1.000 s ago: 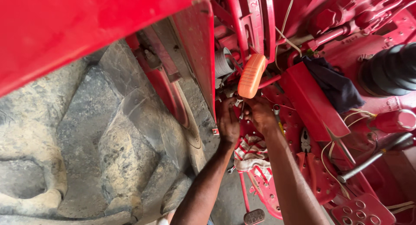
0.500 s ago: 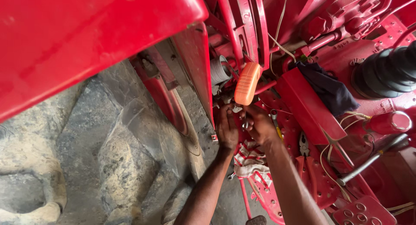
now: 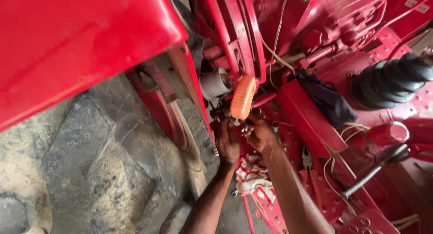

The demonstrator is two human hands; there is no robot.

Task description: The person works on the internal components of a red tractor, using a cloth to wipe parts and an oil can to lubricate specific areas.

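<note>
Head view looks down on a red tractor frame, with the orange handle (image 3: 242, 98) as landmark. Nearest the viewer, just below that handle, the left hand (image 3: 228, 143) presses flat against the frame with its fingers extended, while the right hand (image 3: 260, 134) curls around a small metal fitting (image 3: 244, 128) directly under the handle; the work at that fitting looks under way, not finished, though the fitting itself is too small to read. Below the hands lies a red-and-white rag (image 3: 251, 176). Right of the handle sit a dark cloth (image 3: 328, 102), loose wires (image 3: 347, 130) and a black rubber boot (image 3: 390, 80). Left of it, a red fender (image 3: 76, 49) crowds the gap above the stone floor (image 3: 90, 171).
</note>
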